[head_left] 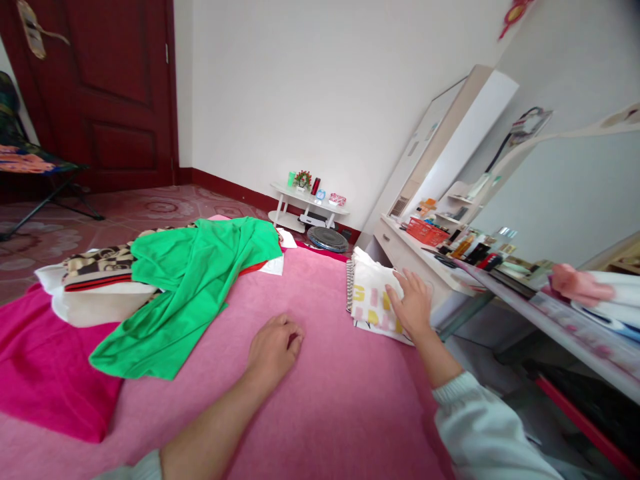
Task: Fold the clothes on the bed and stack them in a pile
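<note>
My right hand point(414, 300), its fingers spread, is over the right edge of a folded white T-shirt point(367, 277) with yellow and pink letters. Whether it presses on the cloth I cannot tell. The shirt lies with a striped folded garment point(349, 287) at its left side. Over the middle of the pink bedspread point(320, 400), my left hand point(275, 347) is loosely curled, with nothing visible in it. Left of that hand a crumpled green garment point(200, 280) is draped on a heap, which includes a patterned brown garment point(97, 263), white cloth point(107, 303) and a magenta garment point(55, 367).
At the right stands a white dressing table point(400, 243) with a red basket point(426, 231), bottles and a mirror point(565, 200). A low white stand point(305, 195) is against the far wall. A folding chair point(55, 170) stands by the dark red door point(115, 87).
</note>
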Available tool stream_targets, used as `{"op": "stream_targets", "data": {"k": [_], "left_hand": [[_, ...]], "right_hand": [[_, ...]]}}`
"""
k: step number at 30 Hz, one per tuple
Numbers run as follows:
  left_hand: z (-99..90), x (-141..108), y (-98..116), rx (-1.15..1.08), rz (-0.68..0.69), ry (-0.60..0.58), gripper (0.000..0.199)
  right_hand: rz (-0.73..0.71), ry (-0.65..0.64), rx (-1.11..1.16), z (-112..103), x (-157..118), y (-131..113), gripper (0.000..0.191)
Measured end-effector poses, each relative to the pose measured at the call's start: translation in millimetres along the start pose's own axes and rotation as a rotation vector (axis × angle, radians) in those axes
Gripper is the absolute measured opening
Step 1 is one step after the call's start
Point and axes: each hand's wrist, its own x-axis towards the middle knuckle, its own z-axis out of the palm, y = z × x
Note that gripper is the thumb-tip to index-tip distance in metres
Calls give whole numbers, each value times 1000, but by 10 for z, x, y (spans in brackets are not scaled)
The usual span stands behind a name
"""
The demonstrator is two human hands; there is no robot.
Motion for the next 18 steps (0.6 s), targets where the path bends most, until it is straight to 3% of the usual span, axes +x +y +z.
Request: {"op": "stream_targets", "data": {"k": [4,6,12,18], "left_hand": [[-3,1,0,-14,-4,-13,16],[-4,1,-2,-18,-1,-14,16],[-7,-7,-16,-17,11,-8,16],[-21,-51,-14,-7,48,36,15]], "right_hand": [[188,-373,-24,448,-23,-171,60],[224,-488,-14,576,-46,-166,63],[267,-516,-29,487,-239,-303,61],[127,-490,133,314,-708,-921,57]]}}
